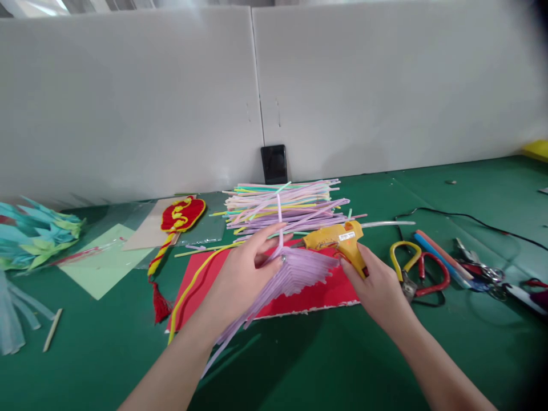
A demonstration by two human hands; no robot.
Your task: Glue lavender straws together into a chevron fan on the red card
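My left hand (252, 265) is closed on a fan of lilac pipe cleaners (299, 271), joined side by side in a V pattern. One lilac stem stands upright above my fingertips. In my right hand (377, 279) is a yellow hot glue gun (336, 237), gripped by its handle, with a clear glue stick out of its back. Its nozzle points left, close to the upright stem; whether they touch I cannot tell. Beneath the fan lies a red sheet (325, 299) with a ragged white front edge.
Behind lies a pile of colored pipe cleaners (282, 205), before a phone (274, 164) leaning on the white partition. Right are pliers (413, 274) with yellow and red handles, and a black cord (462, 220). Left are a red-yellow fan ornament (183, 214) and green paper (103, 260).
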